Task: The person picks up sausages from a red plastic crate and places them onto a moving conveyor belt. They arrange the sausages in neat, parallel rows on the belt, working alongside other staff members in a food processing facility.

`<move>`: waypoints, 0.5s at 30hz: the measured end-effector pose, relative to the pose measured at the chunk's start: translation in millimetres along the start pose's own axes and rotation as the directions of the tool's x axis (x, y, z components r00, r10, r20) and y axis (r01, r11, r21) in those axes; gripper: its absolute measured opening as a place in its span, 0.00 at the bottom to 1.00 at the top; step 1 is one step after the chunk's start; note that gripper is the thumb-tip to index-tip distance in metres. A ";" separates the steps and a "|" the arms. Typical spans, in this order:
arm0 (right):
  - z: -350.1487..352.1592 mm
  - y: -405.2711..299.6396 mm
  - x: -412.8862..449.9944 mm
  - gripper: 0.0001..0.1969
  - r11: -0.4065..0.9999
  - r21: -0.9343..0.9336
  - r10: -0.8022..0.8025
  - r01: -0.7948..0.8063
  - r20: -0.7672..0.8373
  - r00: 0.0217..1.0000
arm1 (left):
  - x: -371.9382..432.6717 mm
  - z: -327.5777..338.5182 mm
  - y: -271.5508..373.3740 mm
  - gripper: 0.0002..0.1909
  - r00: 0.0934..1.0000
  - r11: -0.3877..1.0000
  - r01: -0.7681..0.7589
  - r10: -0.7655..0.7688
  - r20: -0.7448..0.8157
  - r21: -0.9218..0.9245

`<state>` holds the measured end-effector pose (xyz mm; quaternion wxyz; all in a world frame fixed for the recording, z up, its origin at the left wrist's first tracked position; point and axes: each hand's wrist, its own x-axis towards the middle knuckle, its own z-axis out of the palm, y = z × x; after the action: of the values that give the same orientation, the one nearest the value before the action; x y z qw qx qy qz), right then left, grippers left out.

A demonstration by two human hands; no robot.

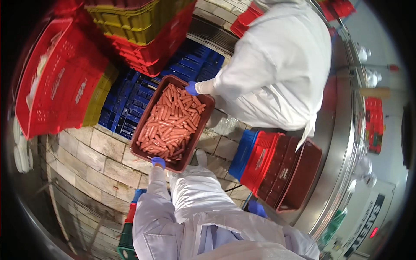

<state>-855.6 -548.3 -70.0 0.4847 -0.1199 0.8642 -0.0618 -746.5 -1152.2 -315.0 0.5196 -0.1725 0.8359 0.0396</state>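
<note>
A dark red plastic crate (pixel 204 125) full of sausages (pixel 172 122) is held up between me and a co-worker. My left hand (pixel 158 162), in a blue glove, grips the crate's near rim. The co-worker's gloved hand (pixel 192 88) has hold of the rim at the far side. Down at my right side is my right hand (pixel 257 208), also in a blue glove, close to a stack of crates (pixel 271 169); its fingers are too blurred to make out.
A blue plastic pallet (pixel 125 104) lies on the tiled floor (pixel 107 148) beyond the held crate. Red and yellow crates (pixel 136 32) are stacked on it. Another red crate (pixel 61 84) stands at the left. The co-worker (pixel 276 65) in white stands at the upper right, near a steel counter (pixel 338 159).
</note>
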 end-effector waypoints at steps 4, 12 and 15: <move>-25.1 -172.1 58.4 0.18 0.811 0.033 -0.519 0.584 -0.420 0.745 | -68.9 -45.8 53.3 0.17 0.977 0.975 -0.200 0.192 0.089 0.095; 30.6 -323.1 63.0 0.09 0.703 -0.515 -0.668 0.490 -0.242 0.704 | -221.7 -143.4 77.2 0.18 0.732 0.699 -0.679 0.621 0.280 0.225; 69.3 -307.8 53.6 0.11 0.889 -0.107 -0.434 0.446 -0.507 0.744 | -267.6 -163.1 72.2 0.17 0.613 0.574 -0.790 0.744 0.268 0.213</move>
<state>-778.0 -858.6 -81.7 0.2070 -0.2939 0.9085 -0.2133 -802.5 -1058.3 -12.5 0.5314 0.2945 0.7815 0.1421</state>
